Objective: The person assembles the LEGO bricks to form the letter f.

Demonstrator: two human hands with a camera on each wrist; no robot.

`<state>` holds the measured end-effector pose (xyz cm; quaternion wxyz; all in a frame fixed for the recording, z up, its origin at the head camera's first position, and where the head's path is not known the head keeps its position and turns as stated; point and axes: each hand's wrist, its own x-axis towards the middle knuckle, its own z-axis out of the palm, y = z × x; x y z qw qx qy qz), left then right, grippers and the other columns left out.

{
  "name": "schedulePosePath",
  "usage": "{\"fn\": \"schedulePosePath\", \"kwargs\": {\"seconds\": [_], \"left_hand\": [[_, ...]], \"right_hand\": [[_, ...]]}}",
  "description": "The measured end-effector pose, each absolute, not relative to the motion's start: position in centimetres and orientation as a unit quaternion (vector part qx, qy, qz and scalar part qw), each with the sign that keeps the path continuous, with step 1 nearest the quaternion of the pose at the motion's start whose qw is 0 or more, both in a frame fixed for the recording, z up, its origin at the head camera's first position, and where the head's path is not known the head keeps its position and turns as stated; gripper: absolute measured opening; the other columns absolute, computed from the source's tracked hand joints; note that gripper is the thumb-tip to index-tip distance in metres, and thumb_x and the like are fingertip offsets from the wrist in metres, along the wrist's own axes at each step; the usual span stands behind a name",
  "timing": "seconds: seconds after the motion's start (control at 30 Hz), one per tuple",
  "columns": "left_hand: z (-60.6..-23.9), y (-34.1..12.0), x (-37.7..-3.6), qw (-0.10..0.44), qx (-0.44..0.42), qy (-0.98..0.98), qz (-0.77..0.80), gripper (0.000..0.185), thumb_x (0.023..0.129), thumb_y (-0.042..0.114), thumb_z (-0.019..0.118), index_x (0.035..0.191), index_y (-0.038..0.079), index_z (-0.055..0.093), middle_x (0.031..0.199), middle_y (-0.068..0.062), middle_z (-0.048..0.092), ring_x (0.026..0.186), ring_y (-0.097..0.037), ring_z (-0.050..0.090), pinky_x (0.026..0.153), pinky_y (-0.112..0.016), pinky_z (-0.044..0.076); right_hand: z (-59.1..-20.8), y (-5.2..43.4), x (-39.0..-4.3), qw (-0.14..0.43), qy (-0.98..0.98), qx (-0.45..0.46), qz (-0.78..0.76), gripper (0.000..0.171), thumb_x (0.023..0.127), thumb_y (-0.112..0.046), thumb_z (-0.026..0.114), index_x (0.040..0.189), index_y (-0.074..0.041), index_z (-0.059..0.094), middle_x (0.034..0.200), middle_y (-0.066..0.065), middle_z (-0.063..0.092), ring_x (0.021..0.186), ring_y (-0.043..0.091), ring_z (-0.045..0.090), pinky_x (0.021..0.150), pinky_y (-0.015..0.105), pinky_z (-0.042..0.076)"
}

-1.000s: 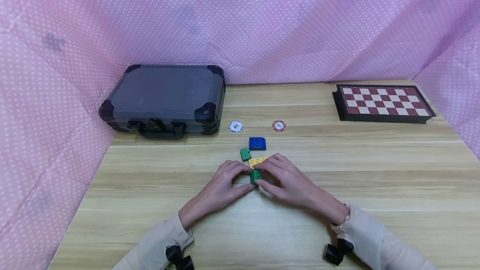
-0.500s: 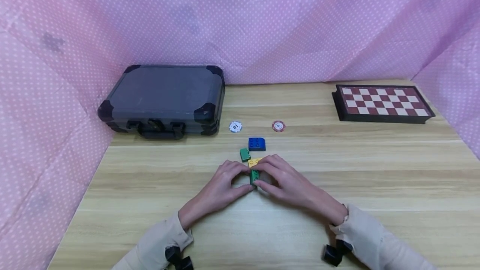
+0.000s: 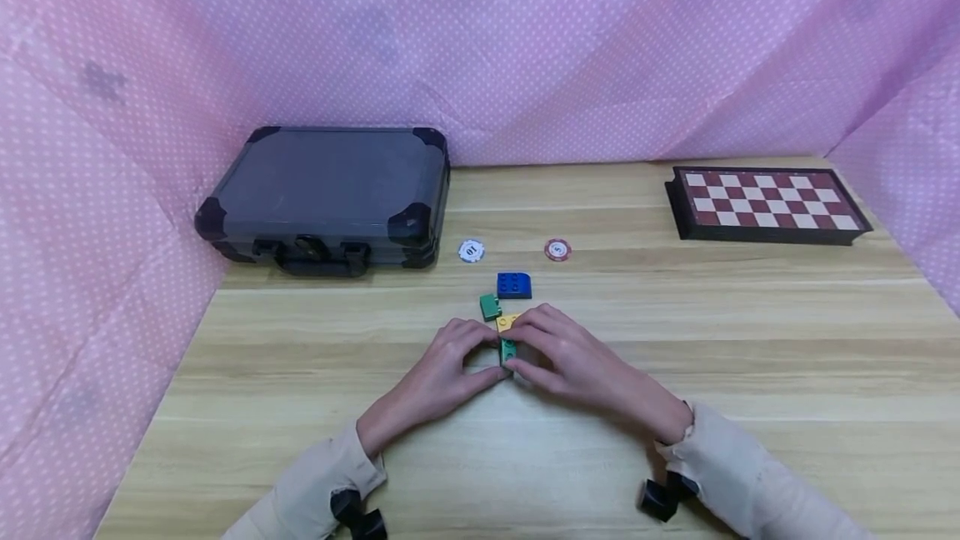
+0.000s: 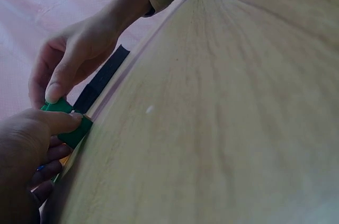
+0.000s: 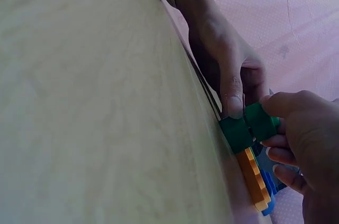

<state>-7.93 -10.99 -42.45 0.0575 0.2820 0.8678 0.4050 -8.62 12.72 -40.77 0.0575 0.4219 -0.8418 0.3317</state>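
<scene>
Two green building bricks meet between my hands at mid-table. My left hand (image 3: 444, 369) pinches the lower green brick (image 5: 237, 134), its thumb on the near side. My right hand (image 3: 577, 361) grips the upper green brick (image 5: 261, 121) between thumb and fingers, tilted against the lower one. Whether their studs are joined I cannot tell. Just beyond the hands lies a yellow brick (image 3: 506, 322), partly covered by my right fingers. A third green brick (image 3: 490, 307) lies on its side at the yellow one's left. Behind them sits a blue brick (image 3: 513, 286).
A grey case (image 3: 330, 182) with black corners stands at the back left. A folded checkered game board (image 3: 768, 202) lies at the back right. Between them are a white poker chip (image 3: 472, 251) and a red one (image 3: 557, 250). Pink dotted cloth (image 3: 525, 48) hangs behind the table.
My right hand has edged slightly left with its green brick, covering more of the yellow brick. The left hand has barely moved. The other things have stayed in place.
</scene>
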Motion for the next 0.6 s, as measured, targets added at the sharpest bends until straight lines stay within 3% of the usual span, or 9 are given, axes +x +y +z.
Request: {"fn": "schedulePosePath", "kwargs": {"seconds": [0.6], "left_hand": [[-42.69,-11.03,-8.01,0.05,0.288,0.87,0.397,0.038,0.093,0.027,0.081,0.126,0.014,0.069,0.124,0.005,0.067,0.116,-0.015,0.054,0.099,-0.042,0.047]], "right_hand": [[-41.49,12.73,-8.69,0.068,-0.843,0.425,0.321,0.033,0.098,-0.025,0.074,0.124,-0.005,0.07,0.118,0.001,0.066,0.11,0.016,0.06,0.093,0.036,0.053]]}}
